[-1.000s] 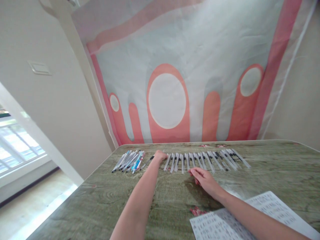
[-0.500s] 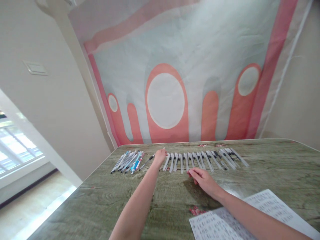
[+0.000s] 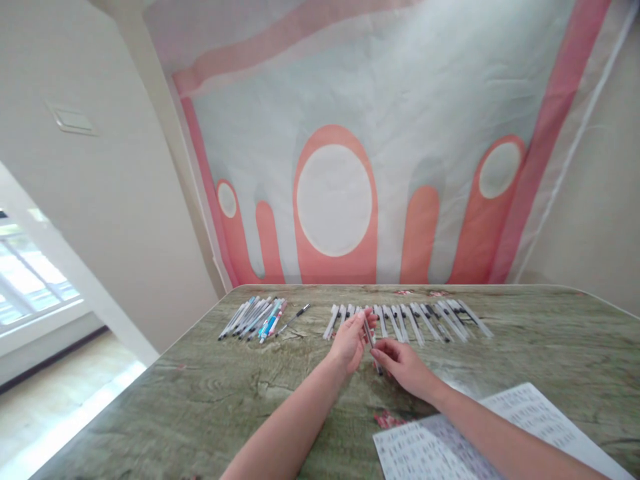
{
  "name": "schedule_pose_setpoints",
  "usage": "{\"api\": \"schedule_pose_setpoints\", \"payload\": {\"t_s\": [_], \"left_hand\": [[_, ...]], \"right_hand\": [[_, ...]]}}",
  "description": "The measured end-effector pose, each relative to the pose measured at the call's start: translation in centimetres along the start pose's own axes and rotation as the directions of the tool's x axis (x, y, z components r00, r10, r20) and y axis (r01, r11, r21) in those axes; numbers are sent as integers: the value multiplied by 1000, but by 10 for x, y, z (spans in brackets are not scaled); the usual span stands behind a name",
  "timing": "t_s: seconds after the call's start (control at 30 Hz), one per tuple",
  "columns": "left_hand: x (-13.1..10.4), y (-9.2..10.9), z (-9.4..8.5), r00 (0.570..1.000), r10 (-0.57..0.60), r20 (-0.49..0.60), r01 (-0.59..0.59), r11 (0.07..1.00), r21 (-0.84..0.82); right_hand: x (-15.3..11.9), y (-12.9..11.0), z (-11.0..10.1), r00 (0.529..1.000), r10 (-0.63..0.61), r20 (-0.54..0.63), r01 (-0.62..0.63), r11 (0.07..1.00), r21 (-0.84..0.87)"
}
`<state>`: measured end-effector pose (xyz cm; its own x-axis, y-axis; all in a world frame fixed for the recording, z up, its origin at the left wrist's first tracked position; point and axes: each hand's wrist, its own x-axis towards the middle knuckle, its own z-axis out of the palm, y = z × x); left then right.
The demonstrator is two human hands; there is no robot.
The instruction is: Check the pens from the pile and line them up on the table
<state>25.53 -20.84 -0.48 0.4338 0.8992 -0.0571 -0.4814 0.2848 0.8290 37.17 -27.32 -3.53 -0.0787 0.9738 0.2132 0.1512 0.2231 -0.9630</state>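
Above the table, the left hand has its fingers clamped on a pen; the right hand pinches it lower, near the lined-up pens

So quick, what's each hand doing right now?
Left hand: closed, holding the far end of a pen.
Right hand: closed, pinching the same pen lower down.
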Motion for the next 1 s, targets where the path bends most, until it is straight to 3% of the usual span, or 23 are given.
{"api": "schedule_pose_setpoints", "payload": {"t_s": [0.23,0.53,0.7,0.83,0.9,0.93,1.0], "left_hand": [[12,22,-26,995,-94,-34,95,995,42],[12,23,-30,993,-110,-38,113,988,105],[16,16,-33,997,-55,-50,62,987,150],[29,19,-45,985,118,-128,-88,972,217],[37,27,-59,950,238,-203,-137,900,414],[41,33,-68,928,294,-227,-120,816,566],[48,44,-85,891,394,-225,-3,500,866]], "right_hand": [[-2,-3,1,999,26,28,-25,999,-44],[-2,-3,0,999,11,42,-7,996,-86],[-1,-2,0,999,7,51,-2,995,-102],[-1,1,-1,998,-3,67,13,987,-159],[-2,2,-1,997,-12,79,27,980,-195],[-3,3,-1,997,-14,79,30,978,-205],[-3,3,-1,997,-14,69,28,977,-212]]}}
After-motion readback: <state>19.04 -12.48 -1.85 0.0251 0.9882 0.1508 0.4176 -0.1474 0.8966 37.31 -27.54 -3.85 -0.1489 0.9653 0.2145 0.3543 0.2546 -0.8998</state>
